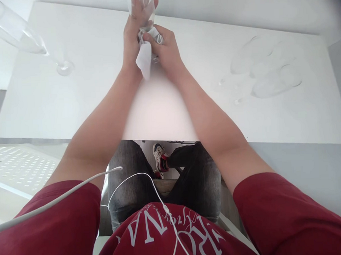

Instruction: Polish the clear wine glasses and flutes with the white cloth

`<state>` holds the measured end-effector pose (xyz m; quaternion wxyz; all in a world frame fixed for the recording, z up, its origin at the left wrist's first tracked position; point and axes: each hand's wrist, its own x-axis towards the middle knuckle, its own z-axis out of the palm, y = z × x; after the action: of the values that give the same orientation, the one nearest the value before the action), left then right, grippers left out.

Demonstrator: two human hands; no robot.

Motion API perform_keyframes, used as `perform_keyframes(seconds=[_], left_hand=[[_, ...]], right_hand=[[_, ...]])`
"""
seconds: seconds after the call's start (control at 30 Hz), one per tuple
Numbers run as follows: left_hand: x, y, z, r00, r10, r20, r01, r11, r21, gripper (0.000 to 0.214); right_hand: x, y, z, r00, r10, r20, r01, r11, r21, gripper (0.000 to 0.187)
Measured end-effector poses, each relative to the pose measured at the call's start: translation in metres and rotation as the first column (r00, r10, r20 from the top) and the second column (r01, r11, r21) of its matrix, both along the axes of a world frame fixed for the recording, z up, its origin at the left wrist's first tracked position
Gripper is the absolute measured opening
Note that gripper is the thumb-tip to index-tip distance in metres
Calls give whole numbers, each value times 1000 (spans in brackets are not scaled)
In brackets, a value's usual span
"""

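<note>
Near the far edge of the table, my left hand [136,24] is wrapped around a clear glass [153,16], which looks like a champagne flute with its bowl pointing away from me. Its lower part is hidden by the hands and the cloth. My right hand [167,46] is closed on a bunched white cloth [144,60], pressed against the glass close to my left palm. One loose end of the cloth hangs toward me. Both hands touch each other around the glass.
A champagne flute [17,32] stands upright on the left of the white table [161,112]. Several more clear glasses [276,82] are on the right, faint against the white; whether they stand or lie I cannot tell. A white cable [68,195] crosses my left sleeve.
</note>
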<state>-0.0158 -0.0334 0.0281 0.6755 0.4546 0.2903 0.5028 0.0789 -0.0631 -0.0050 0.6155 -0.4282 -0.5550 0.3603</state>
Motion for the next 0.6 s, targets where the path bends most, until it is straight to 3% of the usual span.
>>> perform_keyframes(seconds=[0.1,0.23,0.37,0.47,0.53,0.6], left_hand=[[-3,3,-8,982,-164,96,147,975,165,41],[-8,9,-18,983,-164,78,148,973,177,45],[-13,19,-26,988,-81,133,58,984,169,36],[-14,22,-26,985,1,174,-35,980,195,28],[-14,15,-19,981,-32,193,-23,962,271,30],[-12,3,-5,974,-58,220,10,977,211,39]], right_hand=[[-1,0,-1,997,-33,-71,30,999,-42,34],[13,7,-9,953,-240,-187,229,970,-79,21],[27,6,-10,863,-430,-266,413,903,-121,28],[17,-2,-2,926,-325,-195,313,946,-91,25],[7,-5,3,967,-223,-121,217,974,-61,27],[1,-3,2,971,-200,-135,192,979,-66,33]])
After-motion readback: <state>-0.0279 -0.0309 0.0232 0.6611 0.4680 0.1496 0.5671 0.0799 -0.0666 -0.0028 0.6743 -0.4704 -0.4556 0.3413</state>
